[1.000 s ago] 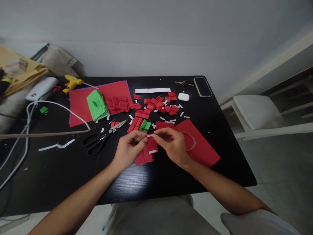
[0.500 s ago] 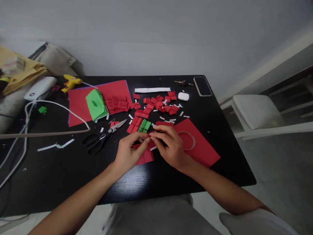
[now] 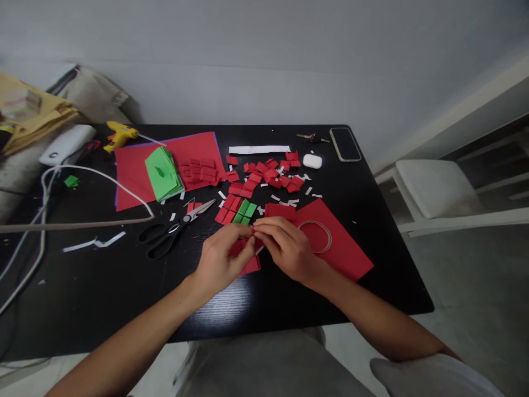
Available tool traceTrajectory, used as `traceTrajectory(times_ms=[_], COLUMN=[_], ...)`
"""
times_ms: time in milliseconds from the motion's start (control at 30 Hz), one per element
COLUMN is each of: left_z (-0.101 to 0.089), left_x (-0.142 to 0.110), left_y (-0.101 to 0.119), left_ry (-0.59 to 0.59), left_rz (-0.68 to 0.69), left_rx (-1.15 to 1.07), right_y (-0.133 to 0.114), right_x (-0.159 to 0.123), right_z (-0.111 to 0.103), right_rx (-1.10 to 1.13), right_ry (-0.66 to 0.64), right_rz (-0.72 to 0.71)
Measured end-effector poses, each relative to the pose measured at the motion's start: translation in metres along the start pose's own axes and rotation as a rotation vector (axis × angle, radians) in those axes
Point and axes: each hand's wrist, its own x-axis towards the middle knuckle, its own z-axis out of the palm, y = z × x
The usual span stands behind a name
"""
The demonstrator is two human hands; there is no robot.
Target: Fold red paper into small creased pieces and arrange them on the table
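The held paper (image 3: 253, 231) is showing red, matching many folded pieces (image 3: 270, 175); the paper stack (image 3: 160, 173) is glowing green on a red sheet (image 3: 131, 176) edged with purple. The glue gun (image 3: 122, 133) is gleaming yellow, the long strip (image 3: 259, 149) white and the desk (image 3: 136, 298) black.

My R hand (image 3: 289, 248) has come in twd my L hand (image 3: 225, 253) vs 1 sec ago; fingertips now bunched tog. at the top of the red paper piece (image 3: 257, 243). Its upper white strip, visible b4, is out of sight; lower white strip (image 3: 260, 250) is down to a sliver. Desk (image 3: 281, 306) sits a bit higher in view.
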Motion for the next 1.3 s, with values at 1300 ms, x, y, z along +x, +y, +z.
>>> traceTrajectory(times_ms=[1300], left_z=[0.000], left_x=[0.000], left_y=[0.000], left_ry=[0.024], left_rz=[-0.105], left_rx=[-0.052], right_y=[0.005], right_x=[0.009], right_z=[-0.007], right_rx=[-0.010], right_ry=[0.043], right_rz=[0.162])
